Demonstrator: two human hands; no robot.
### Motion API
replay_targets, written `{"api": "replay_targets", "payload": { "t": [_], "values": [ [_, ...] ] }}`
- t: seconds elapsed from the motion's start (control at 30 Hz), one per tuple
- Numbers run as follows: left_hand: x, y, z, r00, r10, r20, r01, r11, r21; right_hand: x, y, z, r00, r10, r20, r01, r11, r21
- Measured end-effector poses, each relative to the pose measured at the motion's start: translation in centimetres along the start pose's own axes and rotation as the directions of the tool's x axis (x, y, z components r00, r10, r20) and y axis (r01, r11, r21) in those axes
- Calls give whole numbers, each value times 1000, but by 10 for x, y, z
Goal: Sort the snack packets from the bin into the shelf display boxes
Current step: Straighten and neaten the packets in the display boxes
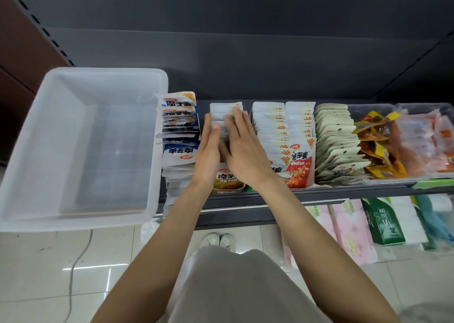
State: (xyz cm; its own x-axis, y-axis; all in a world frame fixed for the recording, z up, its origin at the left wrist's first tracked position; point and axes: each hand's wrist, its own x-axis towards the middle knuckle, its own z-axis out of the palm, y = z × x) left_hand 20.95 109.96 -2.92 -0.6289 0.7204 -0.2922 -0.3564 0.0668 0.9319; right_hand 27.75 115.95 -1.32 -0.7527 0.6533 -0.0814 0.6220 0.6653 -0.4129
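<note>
A translucent white bin [81,148] stands at the left end of the shelf, with nothing inside. Beside it, rows of snack packets stand in display boxes. Both my hands rest on the row of yellow-fronted packets [224,111]. My left hand [208,148] lies flat against the row's left side. My right hand [242,148] lies flat on top of the row, fingers spread over the packet tops. Neither hand holds a packet. To the left sits a loose row of blue-and-white packets [179,131]; to the right stand red-fronted packets [298,160].
Further right are cream packets [336,141], then clear trays of yellow [378,146] and orange snacks [422,141]. Tissue packs [351,232] fill the lower shelf. A dark shelf back rises behind. Tiled floor, a cable [73,271] and my white shoes [218,240] lie below.
</note>
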Motion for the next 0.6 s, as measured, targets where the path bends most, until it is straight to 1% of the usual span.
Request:
{"api": "replay_targets", "payload": {
  "t": [0.07, 0.13, 0.27, 0.3, 0.33, 0.37, 0.43, 0.47, 0.5, 0.53, 0.6],
  "values": [
    [0, -1, 0, 1000, -1, -1, 1, 1000, 10, 4, 2, -2, 999, -34, -32, 32, 997, -70],
    [1, -1, 1, 1000, 7, 4, -7, 1000, 24, 6, 3, -5, 997, -67, -47, 63, 994, -86],
    [1, -2, 0, 1000, 0, 4, 0, 1000, 12, 16, 5, -5, 990, -91, 108, 106, 984, -146],
    [2, -3, -1, 1000, 2, 6, -2, 1000, 18, 17, 5, -8, 989, -98, 111, 110, 989, -104],
    [1, -3, -1, 1000, 3, 10, -3, 999, 37, 16, 4, -12, 991, -98, 90, 99, 995, -13],
    [1, -3, -2, 1000, 1, 8, -2, 998, 61, 12, 3, -17, 996, -69, 52, 63, 991, 118],
    [-1, -4, -2, 1000, -3, -5, 4, 996, 92, 0, 0, -26, 998, 69, -2, -63, 922, 381],
    [-2, -4, -3, 1000, -7, -17, 8, 994, 105, -6, -1, -28, 991, 134, 12, -125, 883, 451],
    [-4, -4, -4, 1000, -1, -26, 4, 993, 120, -11, -3, -29, 985, 168, 39, -167, 875, 455],
    [-6, -4, -3, 999, 8, -32, -3, 990, 143, -15, -4, -26, 983, 173, 53, -180, 895, 408],
    [-9, -5, -3, 999, 31, -36, -24, 982, 186, -15, -4, -21, 985, 167, 41, -171, 928, 330]
  ]
}}
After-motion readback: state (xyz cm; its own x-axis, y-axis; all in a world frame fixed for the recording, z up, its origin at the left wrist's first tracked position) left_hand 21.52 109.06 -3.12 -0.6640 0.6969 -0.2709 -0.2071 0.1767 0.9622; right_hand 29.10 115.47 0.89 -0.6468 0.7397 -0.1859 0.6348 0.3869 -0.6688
